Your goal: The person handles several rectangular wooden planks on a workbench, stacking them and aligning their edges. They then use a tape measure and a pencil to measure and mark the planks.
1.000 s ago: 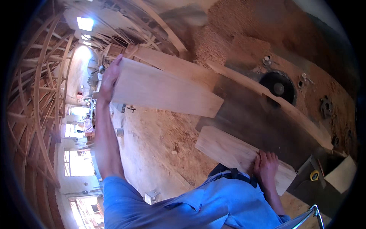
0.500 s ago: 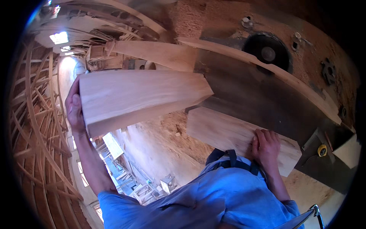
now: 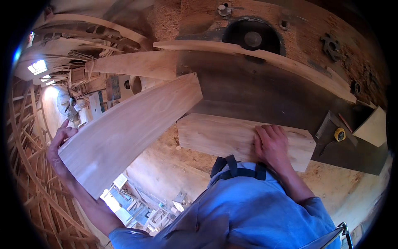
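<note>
On the left, my left hand [image 3: 62, 141] grips the outer end of a long pale wooden board [image 3: 137, 128], its fingers partly hidden behind it. This board slants up to the right, and its far end lies at the dark metal machine table [image 3: 248, 91]. A second wooden board [image 3: 211, 135] lies along the near edge of that table, in front of my body. My right hand [image 3: 271, 143] is closed over it, fingers curled on its upper face, thumb toward the left.
Behind the table runs a long wooden fence strip [image 3: 215, 46], with a round dark blade housing [image 3: 253, 39] beyond it. At right lie a try square [image 3: 325, 124], a yellow tape measure [image 3: 340, 134] and a pale wood block [image 3: 371, 126]. Sawdust [image 3: 186, 153] covers the ground.
The left-hand board has tilted: its outer end came down and toward me, its far end now points up. My right hand stays on the second board. The whole view has shifted.
</note>
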Demonstrator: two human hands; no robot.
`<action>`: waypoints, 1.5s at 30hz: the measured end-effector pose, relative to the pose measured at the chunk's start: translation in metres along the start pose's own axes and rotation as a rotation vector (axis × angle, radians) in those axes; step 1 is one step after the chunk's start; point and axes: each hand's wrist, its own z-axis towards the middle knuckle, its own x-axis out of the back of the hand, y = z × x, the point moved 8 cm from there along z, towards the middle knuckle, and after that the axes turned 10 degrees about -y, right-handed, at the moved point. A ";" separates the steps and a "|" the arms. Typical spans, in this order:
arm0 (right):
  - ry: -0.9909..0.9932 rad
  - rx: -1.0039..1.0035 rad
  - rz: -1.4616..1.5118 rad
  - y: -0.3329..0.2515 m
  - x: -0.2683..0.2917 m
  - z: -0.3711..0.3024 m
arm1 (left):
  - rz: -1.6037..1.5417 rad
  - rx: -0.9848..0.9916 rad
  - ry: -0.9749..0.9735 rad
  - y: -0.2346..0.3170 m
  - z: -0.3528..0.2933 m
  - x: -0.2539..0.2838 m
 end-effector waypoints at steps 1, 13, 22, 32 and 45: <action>0.003 0.003 0.000 0.000 0.000 -0.001 | -0.004 0.035 -0.027 -0.005 0.003 0.000; 0.066 0.033 0.020 0.009 0.002 -0.013 | -0.169 0.226 0.034 -0.044 0.050 0.025; 0.120 0.070 0.088 0.002 0.006 -0.014 | 0.211 0.207 0.019 -0.008 0.102 0.009; 0.112 0.123 0.086 -0.003 0.009 -0.015 | 0.280 0.310 0.243 0.039 0.076 -0.017; 0.088 0.115 -0.016 -0.010 -0.002 -0.012 | 0.160 0.252 0.274 0.009 0.046 0.006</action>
